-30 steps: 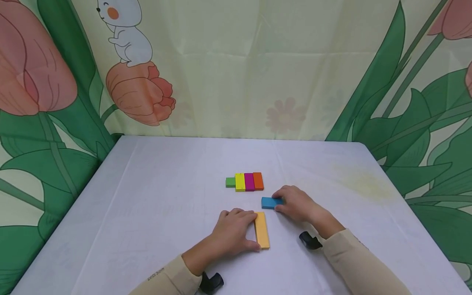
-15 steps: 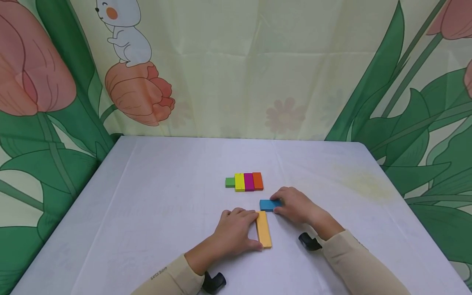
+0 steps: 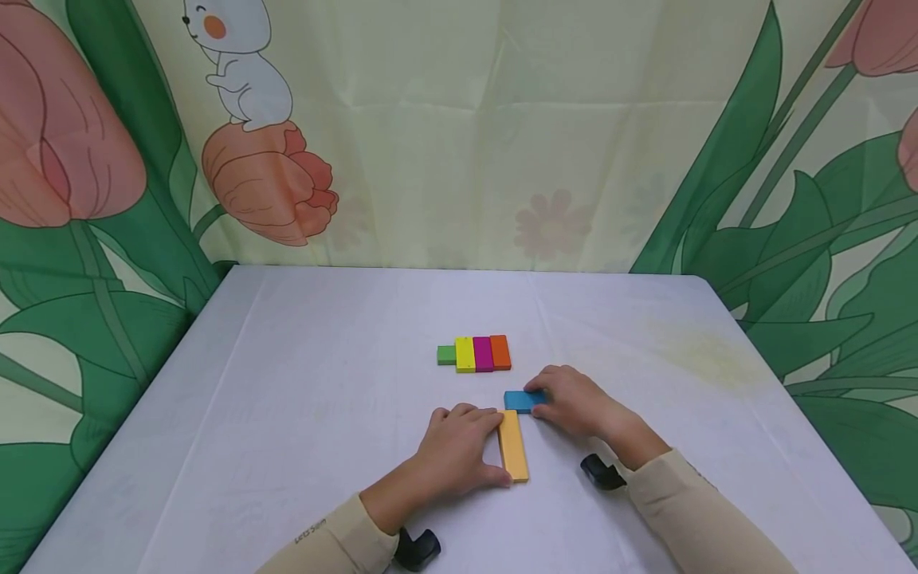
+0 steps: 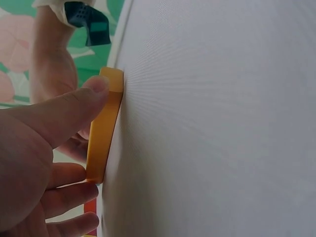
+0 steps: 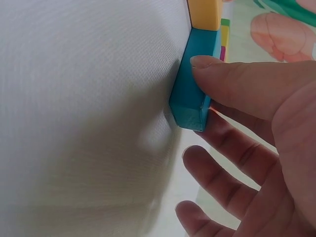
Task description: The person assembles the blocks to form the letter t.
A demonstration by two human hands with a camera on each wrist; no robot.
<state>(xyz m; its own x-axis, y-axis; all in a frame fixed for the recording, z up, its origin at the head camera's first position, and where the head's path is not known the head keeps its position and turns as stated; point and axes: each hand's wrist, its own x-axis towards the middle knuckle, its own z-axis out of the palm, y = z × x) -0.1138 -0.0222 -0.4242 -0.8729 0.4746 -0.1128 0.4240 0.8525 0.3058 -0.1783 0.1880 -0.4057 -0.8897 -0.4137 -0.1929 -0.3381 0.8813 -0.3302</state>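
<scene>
Your left hand pinches the light-orange block; your right hand pinches the blue block against its far end. Beyond the light-orange block, a row of four blocks already lies assembled; your pair, apart, seems unfinished.

The person's left forearm and right forearm slanted forward and inward. The left hand held a wide pinch, left thumb well apart from the fingertips. The right hand pinched more narrowly, right thumb extended, lower fingers spread and slightly bent.
</scene>
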